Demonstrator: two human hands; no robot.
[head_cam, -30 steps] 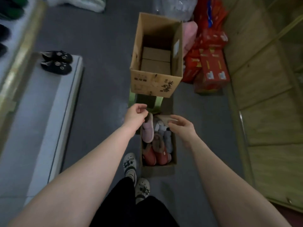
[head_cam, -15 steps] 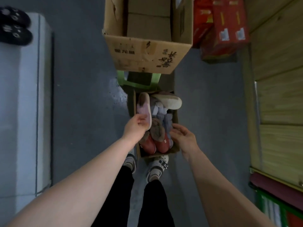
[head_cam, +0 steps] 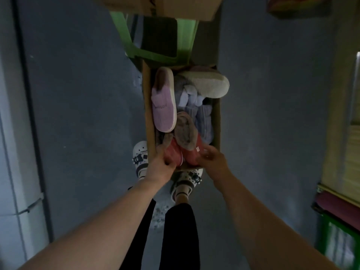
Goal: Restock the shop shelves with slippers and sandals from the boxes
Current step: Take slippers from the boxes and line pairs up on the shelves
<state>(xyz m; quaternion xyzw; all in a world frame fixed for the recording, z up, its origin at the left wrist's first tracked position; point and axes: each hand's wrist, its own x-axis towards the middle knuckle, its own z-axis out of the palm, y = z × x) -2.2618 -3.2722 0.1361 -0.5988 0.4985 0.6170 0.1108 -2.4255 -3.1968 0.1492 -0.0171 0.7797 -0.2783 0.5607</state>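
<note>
A narrow cardboard box (head_cam: 148, 106) on the floor holds several fuzzy slippers. A pink slipper (head_cam: 163, 106) lies along its left side, a cream one (head_cam: 208, 84) across the far end, and lilac ones (head_cam: 200, 115) in the middle. At the near end sits a pair of red slippers (head_cam: 191, 154) with brownish fur lining. My left hand (head_cam: 161, 168) grips the left red slipper. My right hand (head_cam: 213, 159) curls its fingers round the right red slipper.
A green plastic stool (head_cam: 155, 53) stands just beyond the box, under a large cardboard box (head_cam: 175, 6). A white shelf base (head_cam: 11, 133) runs along the left. Wooden shelving (head_cam: 348, 123) is on the right. My feet in white clogs (head_cam: 140, 158) are beside the box.
The view has tilted down and closer to the box. Both hands moved from the pink slipper and the box's middle to the near end and took hold of the red pair.
</note>
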